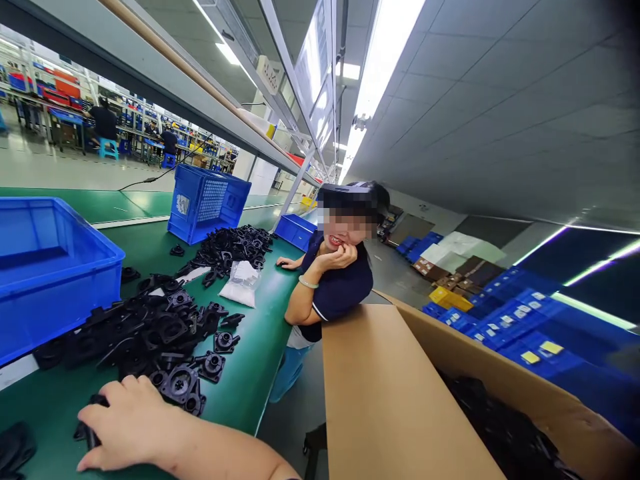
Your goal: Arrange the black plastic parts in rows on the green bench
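Observation:
My right hand (133, 421) reaches in from the bottom edge, at the lower left. Its fingers and thumb are curled around a black plastic part (93, 437) on the green tabletop (250, 373); the hand covers most of that part. Just beyond my knuckles lies a heap of black molded housings (165, 327), some with round openings and flanges. One round-mouthed housing (181, 383) sits close to my wrist. More dark parts (15, 448) show at the lower left corner. My left hand is out of view.
A blue bin (60, 277) stands left, another blue crate (210, 203) farther back. A second black heap (240, 247) and a clear bag of white material (241, 285) lie mid-table. A co-worker (345, 267) leans on an open cardboard box (390, 387) at right.

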A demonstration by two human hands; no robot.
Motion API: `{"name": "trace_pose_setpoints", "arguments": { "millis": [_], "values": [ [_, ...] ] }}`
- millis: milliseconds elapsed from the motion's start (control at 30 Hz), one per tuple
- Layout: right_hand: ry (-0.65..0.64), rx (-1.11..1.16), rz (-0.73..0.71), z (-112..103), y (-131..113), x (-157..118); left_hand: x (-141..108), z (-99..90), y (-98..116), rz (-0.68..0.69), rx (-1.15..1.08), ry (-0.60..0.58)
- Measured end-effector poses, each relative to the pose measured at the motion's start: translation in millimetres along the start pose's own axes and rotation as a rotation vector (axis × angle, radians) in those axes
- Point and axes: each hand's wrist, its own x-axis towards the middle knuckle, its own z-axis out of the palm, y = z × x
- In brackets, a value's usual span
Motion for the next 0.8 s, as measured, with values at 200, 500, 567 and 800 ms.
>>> {"name": "trace_pose_setpoints", "arguments": {
  "millis": [200,500,567,800],
  "values": [
    [-0.048,-0.028,-0.050,0.7,3.9,-0.3,63.3,-23.4,-14.7,0.253,0.050,-0.053],
    [-0.122,0.015,-0.063,-3.3,8.7,-2.0,73.9,-45.5,-26.0,0.385,0.118,-0.024],
    [-0.160,0.024,-0.094,-6.8,8.1,-2.9,68.0,-44.8,-26.3,0.380,0.122,-0.005],
    [-0.183,0.138,-0.196,-7.5,11.3,-4.7,27.3,-23.3,-4.0,0.218,0.118,0.058]
  ]
}}
